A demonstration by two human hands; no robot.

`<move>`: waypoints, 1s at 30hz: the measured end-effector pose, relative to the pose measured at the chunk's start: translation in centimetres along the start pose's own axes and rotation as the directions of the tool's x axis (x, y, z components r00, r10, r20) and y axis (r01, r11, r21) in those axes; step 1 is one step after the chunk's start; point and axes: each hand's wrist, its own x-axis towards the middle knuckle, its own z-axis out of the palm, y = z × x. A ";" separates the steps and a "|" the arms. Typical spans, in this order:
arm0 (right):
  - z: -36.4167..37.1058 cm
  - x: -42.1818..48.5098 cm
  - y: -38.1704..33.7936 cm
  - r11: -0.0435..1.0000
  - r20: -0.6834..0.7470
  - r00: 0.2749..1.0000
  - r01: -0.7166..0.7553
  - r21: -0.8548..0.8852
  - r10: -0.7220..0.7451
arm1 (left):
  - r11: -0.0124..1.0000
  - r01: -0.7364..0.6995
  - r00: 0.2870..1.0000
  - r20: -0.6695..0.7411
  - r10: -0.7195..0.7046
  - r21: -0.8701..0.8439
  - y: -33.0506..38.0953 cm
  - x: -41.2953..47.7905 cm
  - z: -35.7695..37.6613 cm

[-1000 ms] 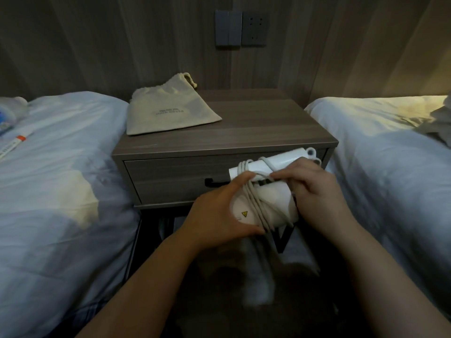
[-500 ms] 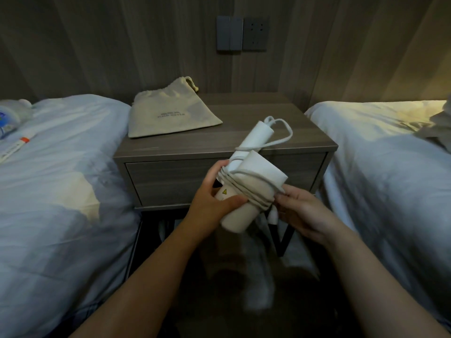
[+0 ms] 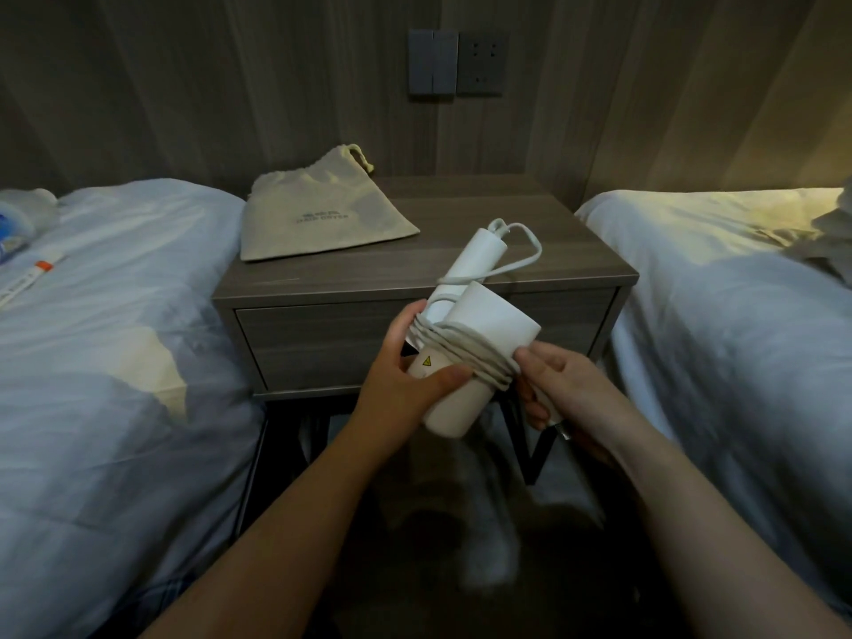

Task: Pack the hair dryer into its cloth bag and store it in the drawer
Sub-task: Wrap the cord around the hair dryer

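A white hair dryer with its cord wound several times around the barrel hangs in front of the nightstand. My left hand grips the barrel from the left, thumb across its underside. My right hand pinches the wound cord at the barrel's right side and holds the plug end, whose metal pin shows below the fingers. The folded handle points up and away. The beige cloth bag lies flat on the nightstand's back left corner. The drawer under the top is shut.
The wooden nightstand stands between two beds with white bedding, one at the left and one at the right. A wall switch and socket sit above it. Small items lie on the left bed's far edge.
The hair dryer turned from lying sideways to handle pointing up and away. My right hand slid from over the barrel to its lower right side, holding the cord end.
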 end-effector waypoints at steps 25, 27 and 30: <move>-0.6 -1.5 -4.0 0.751 -0.064 0.998 -0.056 -0.658 0.018 | 0.934 0.095 0.984 -0.176 -0.035 0.344 1.2 -0.4 0.1; -1.1 -1.5 -4.2 0.750 -0.067 0.998 -0.045 -0.659 0.001 | 0.936 0.097 0.984 -0.176 -0.039 0.338 1.2 -0.2 0.0; -1.3 -1.4 -4.0 0.854 -0.082 0.993 -0.115 -0.508 0.085 | 0.915 0.112 0.985 -0.168 -0.049 0.387 1.3 -0.3 -0.2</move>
